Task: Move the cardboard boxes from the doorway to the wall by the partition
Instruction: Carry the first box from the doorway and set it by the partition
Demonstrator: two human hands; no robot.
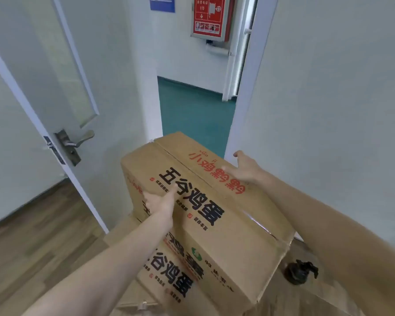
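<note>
Top box (205, 201) sits tilted on a second box (169, 277) at the doorway; left hand (160, 202) grasps its left edge, thumb on top and fingers over the side, while right hand (243, 167) lies on the far right corner with fingers straight, not curled. Risk: with only one hand gripping, the box could slide off rightward on lifting. It may also snag the door (62, 87) or hit the dark object (300, 272) on the floor.
</note>
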